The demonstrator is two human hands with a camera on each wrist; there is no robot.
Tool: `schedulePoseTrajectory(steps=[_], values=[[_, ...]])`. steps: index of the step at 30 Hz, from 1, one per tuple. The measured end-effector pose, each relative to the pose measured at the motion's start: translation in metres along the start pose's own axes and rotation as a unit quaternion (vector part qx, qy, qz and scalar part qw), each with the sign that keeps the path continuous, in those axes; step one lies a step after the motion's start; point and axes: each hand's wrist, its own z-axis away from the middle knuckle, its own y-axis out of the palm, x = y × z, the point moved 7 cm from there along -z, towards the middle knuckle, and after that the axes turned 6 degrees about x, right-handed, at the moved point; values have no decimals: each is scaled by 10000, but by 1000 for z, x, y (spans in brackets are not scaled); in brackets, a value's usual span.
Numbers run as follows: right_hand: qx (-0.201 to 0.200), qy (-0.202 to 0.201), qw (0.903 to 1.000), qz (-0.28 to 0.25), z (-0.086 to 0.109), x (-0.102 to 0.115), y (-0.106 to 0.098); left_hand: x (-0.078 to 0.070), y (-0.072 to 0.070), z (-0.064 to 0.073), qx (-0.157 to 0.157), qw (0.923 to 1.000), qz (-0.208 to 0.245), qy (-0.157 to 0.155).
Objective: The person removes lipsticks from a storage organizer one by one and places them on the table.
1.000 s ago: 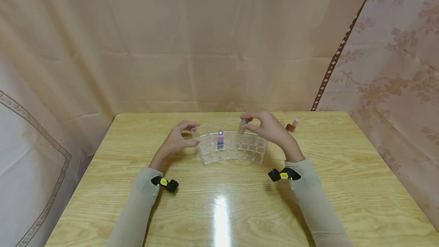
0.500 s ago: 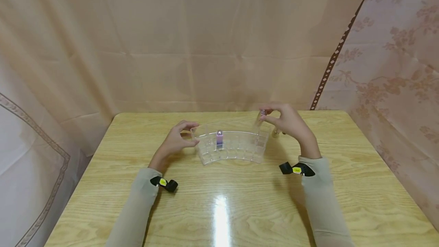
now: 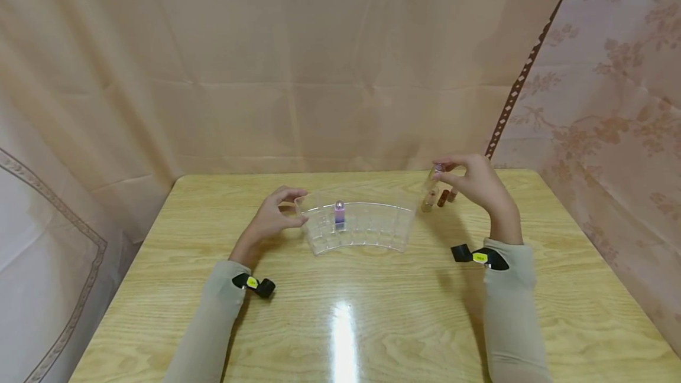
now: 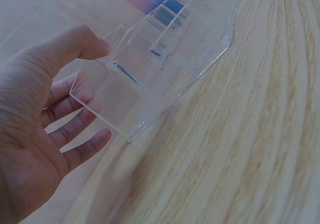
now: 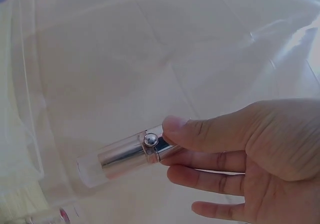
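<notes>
My left hand grips the left end of a clear curved lipstick organizer on the table. In the left wrist view its thumb lies at the organizer's top edge, with the other fingers behind the transparent end wall. One pink-to-blue lipstick stands upright in a back compartment. Right of the organizer, my right hand pinches a lipstick tube between thumb and fingers. That tube has a clear end, a rose-gold metallic body and a small silver ball. It is held above the table, near several other tubes.
Beyond the organizer's right end are a clear-and-gold tube, a dark brown tube and another tube partly behind the right hand. Beige curtain hangs along the table's back edge. The wooden table extends toward me.
My right hand has moved right with the lipstick tube, from over the organizer to beside the other tubes. The left hand keeps its hold on the organizer, which barely shifts.
</notes>
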Motion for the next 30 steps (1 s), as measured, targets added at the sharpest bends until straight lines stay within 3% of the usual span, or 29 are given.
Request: schedulePoseTrajectory(steps=[17, 23, 30], values=[[-62, 238, 9996, 164, 1, -33, -23, -1, -3, 1, -28, 10000, 80, 21], [-31, 110, 9994, 331, 0, -44, -26, -4, -2, 2, -25, 10000, 36, 10], [202, 228, 9989, 350, 3, -58, -24, 23, -3, -6, -57, 9999, -45, -79]])
